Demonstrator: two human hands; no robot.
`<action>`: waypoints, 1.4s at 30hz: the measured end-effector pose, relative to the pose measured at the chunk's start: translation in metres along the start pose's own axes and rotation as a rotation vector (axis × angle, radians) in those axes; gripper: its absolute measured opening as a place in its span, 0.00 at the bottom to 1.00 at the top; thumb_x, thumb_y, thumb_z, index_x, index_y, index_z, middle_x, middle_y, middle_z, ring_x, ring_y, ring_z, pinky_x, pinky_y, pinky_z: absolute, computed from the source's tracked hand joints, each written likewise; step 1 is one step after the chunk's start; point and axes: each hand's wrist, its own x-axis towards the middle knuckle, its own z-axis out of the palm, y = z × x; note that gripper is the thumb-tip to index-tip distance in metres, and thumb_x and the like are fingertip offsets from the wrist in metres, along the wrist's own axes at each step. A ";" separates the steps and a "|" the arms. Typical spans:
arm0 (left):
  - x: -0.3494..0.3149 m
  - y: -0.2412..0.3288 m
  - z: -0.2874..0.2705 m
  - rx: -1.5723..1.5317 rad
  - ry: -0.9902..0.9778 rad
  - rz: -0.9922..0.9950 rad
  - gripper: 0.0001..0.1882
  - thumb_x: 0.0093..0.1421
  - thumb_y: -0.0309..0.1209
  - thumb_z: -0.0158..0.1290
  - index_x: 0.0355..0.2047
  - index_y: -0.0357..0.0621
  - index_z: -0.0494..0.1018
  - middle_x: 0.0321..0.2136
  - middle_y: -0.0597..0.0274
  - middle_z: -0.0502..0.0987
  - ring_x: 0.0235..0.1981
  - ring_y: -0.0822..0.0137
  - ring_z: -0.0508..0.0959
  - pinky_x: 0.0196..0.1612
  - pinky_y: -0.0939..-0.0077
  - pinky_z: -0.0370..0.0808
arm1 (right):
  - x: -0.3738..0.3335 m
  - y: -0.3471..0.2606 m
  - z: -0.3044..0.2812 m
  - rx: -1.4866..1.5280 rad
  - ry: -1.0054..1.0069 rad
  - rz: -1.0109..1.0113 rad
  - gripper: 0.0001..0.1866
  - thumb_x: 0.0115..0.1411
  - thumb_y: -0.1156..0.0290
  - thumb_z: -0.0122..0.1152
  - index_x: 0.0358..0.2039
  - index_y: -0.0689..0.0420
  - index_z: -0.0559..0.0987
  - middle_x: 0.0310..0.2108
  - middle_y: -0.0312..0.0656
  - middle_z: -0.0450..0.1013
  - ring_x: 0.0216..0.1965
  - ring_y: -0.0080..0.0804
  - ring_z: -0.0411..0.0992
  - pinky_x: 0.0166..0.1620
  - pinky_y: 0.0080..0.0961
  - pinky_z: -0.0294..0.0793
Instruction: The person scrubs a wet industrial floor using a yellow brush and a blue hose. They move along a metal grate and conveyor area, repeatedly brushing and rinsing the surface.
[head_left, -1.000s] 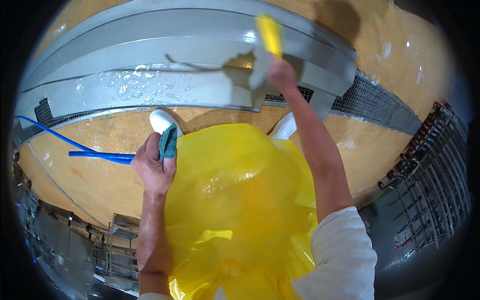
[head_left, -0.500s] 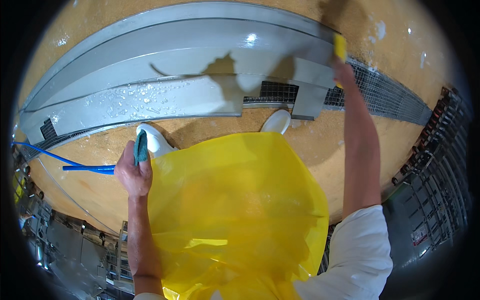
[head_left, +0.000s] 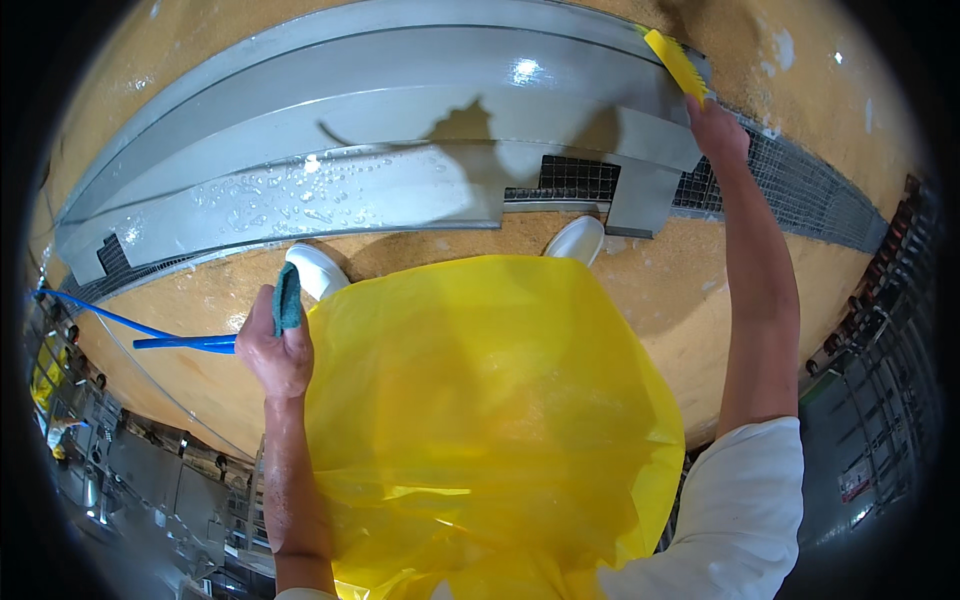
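My left hand (head_left: 276,352) is closed in front of the yellow apron, holding a blue hose (head_left: 185,342) and a green scouring pad (head_left: 287,300). The hose's cut end points out to the left. My right hand (head_left: 720,133), arm stretched far forward, grips a yellow brush (head_left: 673,62) by its near end. Its bristles lie at the far right end of a long grey metal panel (head_left: 400,68), seemingly against its edge. Water beads cover the panel's near left part, and shadows of my arms and head fall across its middle.
Under the panel runs a floor grating (head_left: 800,185), showing at the right and through a cutout. My white boots (head_left: 577,240) stand on the wet orange floor (head_left: 660,300) by the panel's near edge. Metal racks (head_left: 880,340) stand at right; equipment (head_left: 160,480) fills the lower left.
My right hand has moved the brush slightly farther away along the panel's right end, and the brush now slants to the left. The left hand keeps its hold on the hose and pad.
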 end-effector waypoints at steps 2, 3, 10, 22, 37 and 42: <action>-0.001 -0.003 0.001 0.034 0.008 0.005 0.16 0.68 0.35 0.55 0.27 0.38 0.68 0.20 0.47 0.66 0.18 0.52 0.65 0.24 0.61 0.66 | 0.006 -0.021 -0.004 0.013 0.018 -0.141 0.36 0.71 0.33 0.43 0.56 0.50 0.80 0.43 0.50 0.83 0.48 0.52 0.82 0.52 0.49 0.80; 0.000 -0.004 0.001 0.044 -0.006 0.022 0.16 0.68 0.35 0.55 0.27 0.38 0.68 0.20 0.47 0.66 0.18 0.51 0.66 0.24 0.62 0.66 | 0.004 -0.061 -0.011 0.052 0.045 -0.313 0.35 0.72 0.33 0.43 0.56 0.50 0.80 0.42 0.49 0.84 0.47 0.50 0.82 0.51 0.48 0.80; 0.011 0.006 0.004 0.039 -0.030 0.001 0.18 0.70 0.37 0.54 0.27 0.38 0.68 0.20 0.46 0.66 0.19 0.48 0.67 0.23 0.62 0.65 | 0.040 -0.222 -0.040 -0.020 0.118 -0.603 0.32 0.73 0.35 0.42 0.60 0.44 0.78 0.50 0.43 0.82 0.52 0.42 0.80 0.58 0.44 0.76; 0.013 0.005 0.000 -0.011 0.001 -0.064 0.16 0.69 0.38 0.55 0.30 0.39 0.69 0.21 0.47 0.67 0.20 0.50 0.63 0.25 0.65 0.66 | 0.005 0.134 0.103 0.205 -0.107 0.491 0.45 0.69 0.32 0.46 0.49 0.71 0.82 0.46 0.62 0.81 0.52 0.58 0.80 0.56 0.48 0.76; 0.039 0.027 0.030 0.114 -0.047 0.053 0.17 0.70 0.36 0.53 0.27 0.39 0.67 0.19 0.45 0.66 0.18 0.48 0.64 0.23 0.59 0.64 | 0.028 -0.070 0.034 1.990 -0.151 0.853 0.26 0.77 0.43 0.36 0.41 0.53 0.71 0.29 0.41 0.71 0.33 0.37 0.69 0.36 0.43 0.72; 0.041 0.029 0.035 0.107 -0.032 0.073 0.15 0.69 0.33 0.53 0.27 0.39 0.67 0.18 0.46 0.66 0.18 0.50 0.63 0.23 0.60 0.64 | 0.024 -0.064 0.066 2.248 -0.246 0.672 0.22 0.76 0.46 0.42 0.39 0.53 0.69 0.27 0.41 0.69 0.28 0.36 0.70 0.29 0.35 0.70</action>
